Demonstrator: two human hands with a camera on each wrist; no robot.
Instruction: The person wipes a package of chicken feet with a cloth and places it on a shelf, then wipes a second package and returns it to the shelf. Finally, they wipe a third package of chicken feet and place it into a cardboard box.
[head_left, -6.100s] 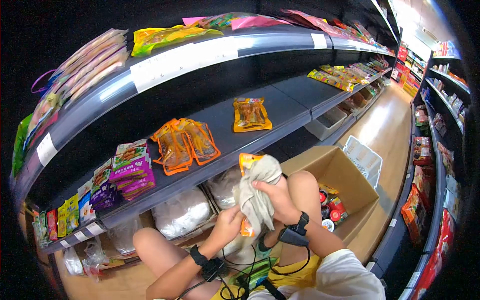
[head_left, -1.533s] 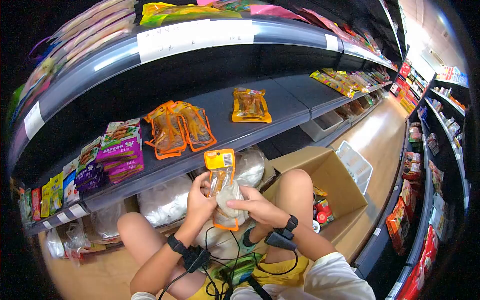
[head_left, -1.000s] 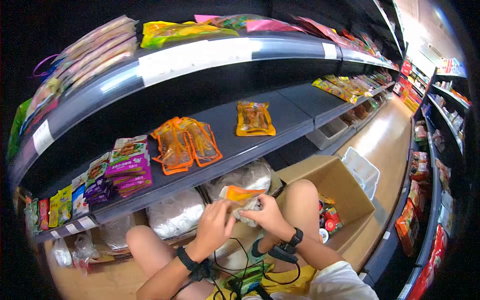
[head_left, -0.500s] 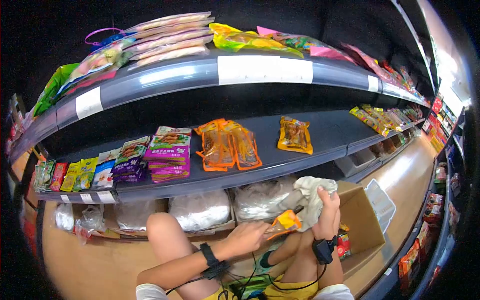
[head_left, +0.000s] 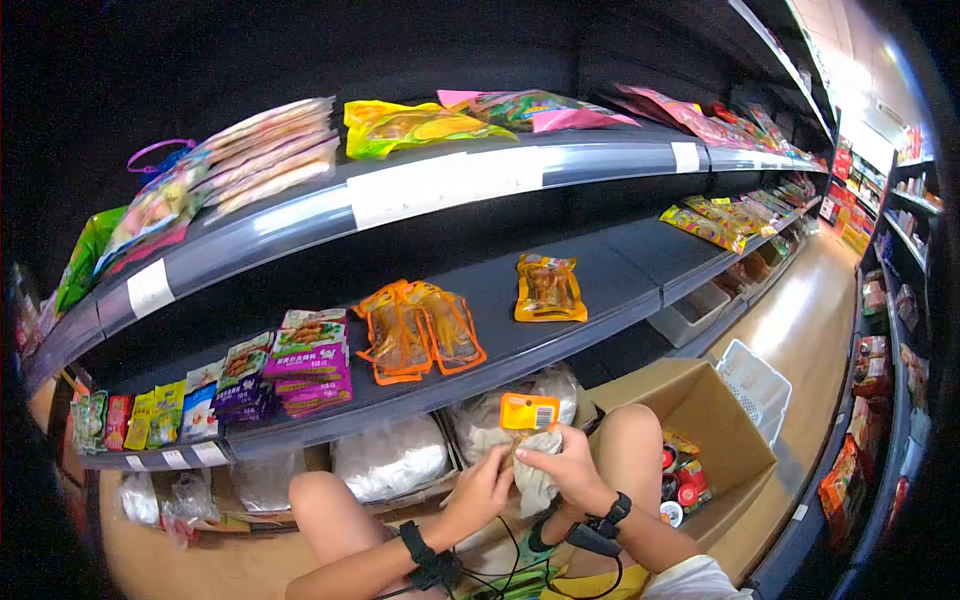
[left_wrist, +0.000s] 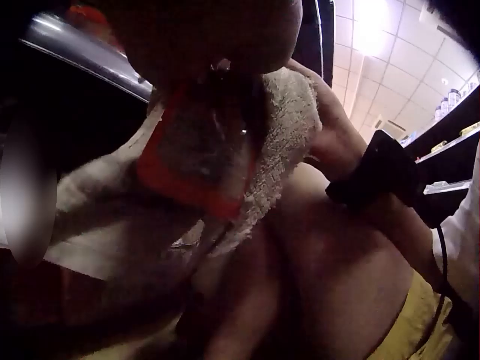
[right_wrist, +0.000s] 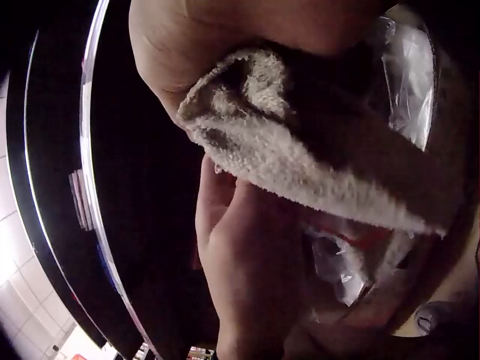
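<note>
wiping looks part done: the right hand grips a cloth against an orange packet, which the left hand probably pinches, though dimly seen; three similar packets lie on the shelf.

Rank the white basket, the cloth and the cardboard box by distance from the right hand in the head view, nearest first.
1. Cloth: gripped in the right hand.
2. Cardboard box: to the hand's right, beyond the knee.
3. White basket: farther right, past the box.
</note>
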